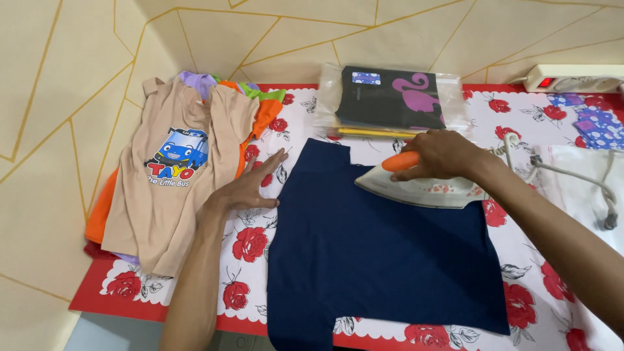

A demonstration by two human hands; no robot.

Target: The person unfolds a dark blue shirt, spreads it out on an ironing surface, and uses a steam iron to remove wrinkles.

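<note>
Your right hand (442,155) grips the orange handle of the iron (422,185), fingers wrapped around it, and the iron sits flat on the upper right part of the dark blue garment (383,260). That garment lies spread out in the middle of the counter (247,247), on a white cloth printed with red roses and edged in red. Its lower edge reaches the near edge of the counter.

Your left hand (250,188) rests palm down on the cloth just beside the left edge of the blue garment, fingers spread wide and holding nothing. Its little-finger side touches or nearly touches the blue fabric; you cannot tell which.

To the left of that hand lies a pile of clothes (175,169), topped by a beige shirt with a cartoon bus print, with orange, green and purple pieces showing beneath it.

Behind the iron, against the wall, sits a clear plastic bag (390,101) holding folded dark fabric with a pink figure on it. At the far right, a white power strip (575,78) with a red switch stands by the wall, and the grey cord (572,172) trails across the counter near your right forearm.
</note>
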